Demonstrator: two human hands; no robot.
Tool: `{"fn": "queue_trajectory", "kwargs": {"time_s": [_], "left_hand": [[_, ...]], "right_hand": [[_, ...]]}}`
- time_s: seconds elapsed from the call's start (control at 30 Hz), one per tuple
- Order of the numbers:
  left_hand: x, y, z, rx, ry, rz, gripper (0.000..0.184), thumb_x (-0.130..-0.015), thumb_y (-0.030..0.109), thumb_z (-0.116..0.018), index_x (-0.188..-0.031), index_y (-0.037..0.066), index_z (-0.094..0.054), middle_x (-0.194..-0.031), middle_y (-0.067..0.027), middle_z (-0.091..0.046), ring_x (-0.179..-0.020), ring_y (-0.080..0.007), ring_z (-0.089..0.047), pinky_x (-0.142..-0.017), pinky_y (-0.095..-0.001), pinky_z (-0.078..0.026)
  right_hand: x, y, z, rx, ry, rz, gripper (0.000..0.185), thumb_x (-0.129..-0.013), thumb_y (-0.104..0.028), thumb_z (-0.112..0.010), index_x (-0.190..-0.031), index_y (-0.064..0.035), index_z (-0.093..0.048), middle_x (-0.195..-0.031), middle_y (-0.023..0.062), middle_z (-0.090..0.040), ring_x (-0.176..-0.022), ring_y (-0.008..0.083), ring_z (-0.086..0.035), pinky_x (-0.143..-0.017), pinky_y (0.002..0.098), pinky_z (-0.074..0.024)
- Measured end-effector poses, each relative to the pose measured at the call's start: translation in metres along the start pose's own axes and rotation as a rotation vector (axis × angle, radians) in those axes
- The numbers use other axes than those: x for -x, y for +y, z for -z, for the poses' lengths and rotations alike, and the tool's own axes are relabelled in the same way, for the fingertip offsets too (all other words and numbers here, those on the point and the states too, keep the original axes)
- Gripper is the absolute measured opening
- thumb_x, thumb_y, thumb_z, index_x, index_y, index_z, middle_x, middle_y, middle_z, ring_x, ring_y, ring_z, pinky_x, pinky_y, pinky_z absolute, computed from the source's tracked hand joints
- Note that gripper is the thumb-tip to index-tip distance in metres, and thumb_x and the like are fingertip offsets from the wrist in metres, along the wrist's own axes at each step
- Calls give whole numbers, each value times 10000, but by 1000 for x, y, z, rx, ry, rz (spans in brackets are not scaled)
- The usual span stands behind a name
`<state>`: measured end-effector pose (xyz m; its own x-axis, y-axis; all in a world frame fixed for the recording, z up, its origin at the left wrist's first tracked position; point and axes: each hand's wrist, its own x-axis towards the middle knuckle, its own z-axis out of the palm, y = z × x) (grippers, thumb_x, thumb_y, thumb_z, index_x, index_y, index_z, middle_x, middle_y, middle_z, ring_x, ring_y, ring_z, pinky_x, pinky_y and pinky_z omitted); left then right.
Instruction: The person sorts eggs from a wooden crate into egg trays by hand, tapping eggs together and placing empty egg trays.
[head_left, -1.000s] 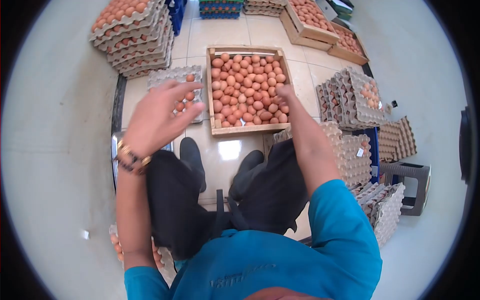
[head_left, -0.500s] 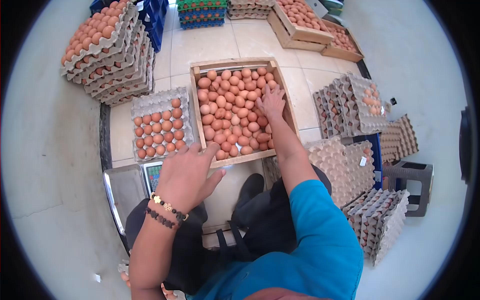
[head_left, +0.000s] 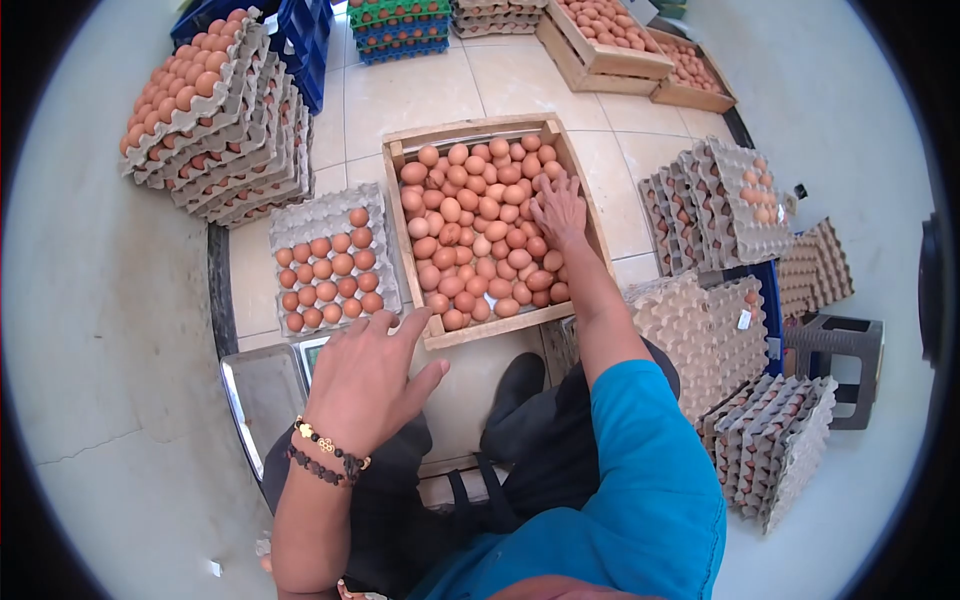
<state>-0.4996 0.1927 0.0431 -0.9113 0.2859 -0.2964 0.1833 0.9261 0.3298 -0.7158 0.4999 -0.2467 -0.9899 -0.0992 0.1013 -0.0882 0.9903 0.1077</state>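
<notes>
Brown eggs (head_left: 488, 208) lie loose in a wooden crate (head_left: 500, 328) on the tiled floor in front of me. My right hand (head_left: 560, 208) rests over the eggs along the crate's right side, its fingers spread and bent down onto them. Whether a fingertip grips an egg is hidden. Just outside the near left corner of the crate hovers my left hand (head_left: 365, 378), fingers apart, holding nothing. Beyond it, left of the crate, is a grey cardboard egg tray (head_left: 318, 212) with several rows of eggs and bare cups at its far end.
Tall stacked egg trays (head_left: 225, 145) stand at the far left. More tray stacks (head_left: 715, 205) and bare trays (head_left: 690, 330) are on the right. A scale (head_left: 265, 385) sits by my left forearm. Further egg crates (head_left: 600, 65) are behind, and a grey stool (head_left: 845, 350) is at far right.
The whole view has shifted and turned slightly. My right hand stays on the eggs at the crate's right side; my left hand remains near the front left corner, fingers still apart.
</notes>
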Motion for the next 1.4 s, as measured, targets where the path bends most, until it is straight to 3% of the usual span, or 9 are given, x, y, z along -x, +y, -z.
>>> {"fn": "queue_trajectory", "kwargs": {"time_s": [0.1,0.43,0.6,0.73,0.93,1.23,1.4], "left_hand": [[0,0,-1,5,1,3,494,-876,367,-679,-1285,104,-589,-1053,-128,-631,-946,-319,-640,-789,-437,-523],[3,0,1,-55,-8,-1,509,-885,404,-657,-1291,104,-584,-1064,-135,-640,-958,-323,-644,-788,-431,-531],[3,0,-1,-41,1,-31,520,-893,427,-648,-1298,109,-581,-1045,-148,-650,-957,-321,-655,-778,-436,-537],[3,3,1,-27,-43,-6,527,-899,445,-640,-1307,117,-577,-1063,-142,-649,-971,-315,-661,-782,-440,-540],[1,5,0,-20,-56,1,526,-899,443,-638,-1307,116,-577,-1073,-144,-646,-979,-318,-659,-787,-440,-538],[0,9,-2,-27,-64,7,517,-899,437,-640,-1306,124,-580,-1066,-147,-649,-996,-323,-653,-818,-440,-523],[1,5,-7,-33,-30,-14,508,-895,441,-641,-1300,138,-589,-1052,-142,-656,-983,-320,-659,-806,-443,-527]], "right_hand": [[3,0,-8,67,103,-7,550,-878,-474,-602,-1297,-135,-488,-1315,149,-456,-1204,336,-456,-766,389,-564],[-4,-5,-9,64,35,-123,583,-862,-504,-619,-1244,-81,-496,-1273,200,-473,-974,318,-606,-714,374,-579],[-4,-6,-15,63,85,-143,630,-835,-515,-649,-1248,-73,-471,-1188,176,-502,-965,296,-613,-703,370,-581],[-10,-8,2,32,-76,-177,636,-830,-532,-661,-1231,-74,-477,-1159,164,-513,-969,277,-626,-690,339,-579],[-20,-16,9,-153,-87,-336,662,-749,-444,-776,-1197,-66,-468,-1146,160,-503,-872,274,-680,-701,343,-584],[-26,-24,25,-381,-163,-602,701,-691,-365,-829,-1248,-123,-479,-1275,200,-503,-943,319,-686,-780,404,-584],[-28,-23,27,-435,-158,-639,740,-663,-387,-850,-1265,-141,-497,-1248,194,-532,-973,323,-679,-814,409,-582]]}}
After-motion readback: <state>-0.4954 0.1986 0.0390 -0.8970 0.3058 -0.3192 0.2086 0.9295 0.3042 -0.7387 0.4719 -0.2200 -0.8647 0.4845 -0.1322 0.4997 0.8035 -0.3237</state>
